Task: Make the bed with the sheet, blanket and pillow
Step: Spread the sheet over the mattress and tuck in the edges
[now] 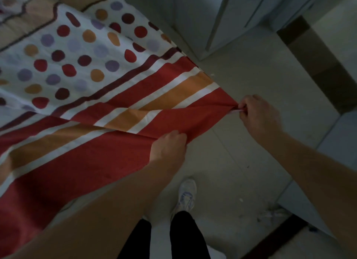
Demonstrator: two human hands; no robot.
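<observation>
You are spreading the spotty sheet, right hand pinching its corner, left hand gripping its edge; blanket and pillow probably still to do.

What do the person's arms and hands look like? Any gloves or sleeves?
No gloves, no sleeves in view. The left hand and right hand are bare, and both forearms are bare to the picture's edge. No watch or bracelet shows.

Bare forearms, black trousers, a white sneaker.
</observation>
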